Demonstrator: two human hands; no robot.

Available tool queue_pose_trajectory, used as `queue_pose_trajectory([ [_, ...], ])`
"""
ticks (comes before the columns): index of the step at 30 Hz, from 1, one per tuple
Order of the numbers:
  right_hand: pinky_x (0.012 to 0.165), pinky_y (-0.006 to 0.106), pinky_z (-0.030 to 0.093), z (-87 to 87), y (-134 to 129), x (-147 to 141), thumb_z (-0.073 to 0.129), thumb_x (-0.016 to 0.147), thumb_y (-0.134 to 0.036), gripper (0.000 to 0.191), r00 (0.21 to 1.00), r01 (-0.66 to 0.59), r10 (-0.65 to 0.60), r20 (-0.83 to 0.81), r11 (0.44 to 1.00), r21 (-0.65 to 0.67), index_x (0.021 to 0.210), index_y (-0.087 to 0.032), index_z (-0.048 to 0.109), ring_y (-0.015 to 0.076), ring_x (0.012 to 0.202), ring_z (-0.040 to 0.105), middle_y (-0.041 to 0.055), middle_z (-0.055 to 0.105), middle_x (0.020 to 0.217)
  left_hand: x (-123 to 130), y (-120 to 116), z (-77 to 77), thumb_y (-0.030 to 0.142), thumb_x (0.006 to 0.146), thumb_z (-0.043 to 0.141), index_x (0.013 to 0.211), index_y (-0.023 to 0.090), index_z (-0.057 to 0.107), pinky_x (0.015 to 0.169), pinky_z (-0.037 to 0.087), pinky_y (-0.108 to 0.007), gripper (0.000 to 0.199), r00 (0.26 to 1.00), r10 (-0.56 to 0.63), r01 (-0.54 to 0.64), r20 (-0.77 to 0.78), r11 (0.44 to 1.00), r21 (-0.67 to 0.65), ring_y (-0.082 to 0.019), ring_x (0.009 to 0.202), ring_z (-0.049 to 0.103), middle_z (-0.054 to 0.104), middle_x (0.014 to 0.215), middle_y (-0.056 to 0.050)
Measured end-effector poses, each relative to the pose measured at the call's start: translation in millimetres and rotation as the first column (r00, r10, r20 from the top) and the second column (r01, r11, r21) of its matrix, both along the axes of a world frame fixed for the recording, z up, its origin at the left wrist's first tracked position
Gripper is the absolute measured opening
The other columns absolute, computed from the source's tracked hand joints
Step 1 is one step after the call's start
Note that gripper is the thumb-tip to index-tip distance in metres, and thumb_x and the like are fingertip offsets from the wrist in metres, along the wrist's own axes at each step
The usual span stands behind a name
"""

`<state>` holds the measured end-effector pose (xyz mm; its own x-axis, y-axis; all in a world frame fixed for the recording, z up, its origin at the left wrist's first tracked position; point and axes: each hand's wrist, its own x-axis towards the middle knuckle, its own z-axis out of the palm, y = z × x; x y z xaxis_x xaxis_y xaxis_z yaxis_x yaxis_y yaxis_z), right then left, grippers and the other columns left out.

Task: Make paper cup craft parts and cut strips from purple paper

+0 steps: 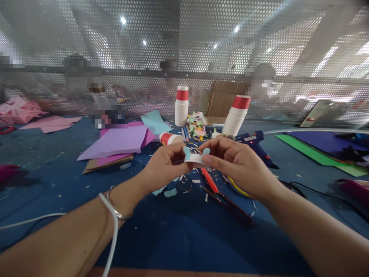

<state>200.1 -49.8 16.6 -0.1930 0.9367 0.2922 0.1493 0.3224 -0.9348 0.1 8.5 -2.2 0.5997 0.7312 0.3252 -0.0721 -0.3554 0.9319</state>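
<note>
Left grip (pixel 163 163) and right grip (pixel 238 163) pinch the white paper piece (pixel 196 158) between them. Likely light, easily creased; best held by its ends.

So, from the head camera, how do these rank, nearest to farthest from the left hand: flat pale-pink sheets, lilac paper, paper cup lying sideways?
From the left hand:
1. Paper cup lying sideways: just beyond it.
2. Lilac paper: left of the cup.
3. Flat pale-pink sheets: far left, toward the back.
</note>
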Motion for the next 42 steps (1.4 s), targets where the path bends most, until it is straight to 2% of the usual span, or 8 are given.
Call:
queue_pose_trajectory([
  [5,0.073,0.028,0.052,0.4,1,0,0.079,0.083,-0.047,0.029,1.000,-0.022,0.023,0.006,1.000,-0.018,0.089,-0.021,0.068,0.0147,0.080,0.063,0.0010,0.069,0.086,0,-1,0.5,0.016,0.075,0.073,0.076,0.017,0.061,0.065,0.042,-0.024,0.013,1.000,-0.003,0.003,-0.011,1.000,0.008,-0.010,0.070,0.050,0.055,0.074,0.003],
  [14,0.063,0.026,0.046,1.4,0,0,0.081,0.079,-0.051,0.032,0.998,-0.007,0.007,0.060,1.000,0.002,0.081,-0.020,0.069,0.0139,0.071,0.057,0.0001,0.064,0.077,0,-1,0.4,0.014,0.074,0.072,0.075,0.017,0.061,0.065,0.042,-0.023,0.012,1.000,0.005,-0.005,-0.015,1.000,0.005,-0.010,0.070,0.051,0.056,0.074,0.003],
  [21,0.062,0.026,0.042,0.7,1,2,0.077,0.083,-0.051,0.033,0.997,-0.018,0.018,0.078,1.000,0.002,0.081,-0.020,0.067,0.0131,0.070,0.053,-0.0007,0.061,0.077,0,-3,0.8,0.012,0.074,0.071,0.076,0.017,0.061,0.062,0.041,-0.022,0.011,1.000,0.011,-0.011,-0.017,1.000,0.016,-0.009,0.067,0.050,0.057,0.073,0.003],
  [30,0.060,0.026,0.038,0.5,1,1,0.075,0.086,-0.050,0.032,0.998,-0.029,0.027,0.060,0.999,0.020,0.082,-0.019,0.067,0.0119,0.069,0.050,-0.0009,0.058,0.077,5,-11,3.7,0.015,0.074,0.070,0.076,0.018,0.062,0.062,0.043,-0.024,0.009,0.993,0.116,-0.113,-0.019,0.989,0.091,-0.009,0.064,0.049,0.057,0.070,0.004],
  [42,0.063,0.027,0.041,-2.0,2,3,0.073,0.088,-0.052,0.033,0.996,-0.033,0.030,0.087,0.999,0.027,0.083,-0.019,0.066,0.0129,0.072,0.052,0.0002,0.060,0.080,4,-9,1.2,0.015,0.074,0.070,0.075,0.018,0.061,0.061,0.042,-0.024,0.010,0.995,0.094,-0.092,-0.031,0.994,0.064,-0.009,0.063,0.048,0.056,0.069,0.004],
])
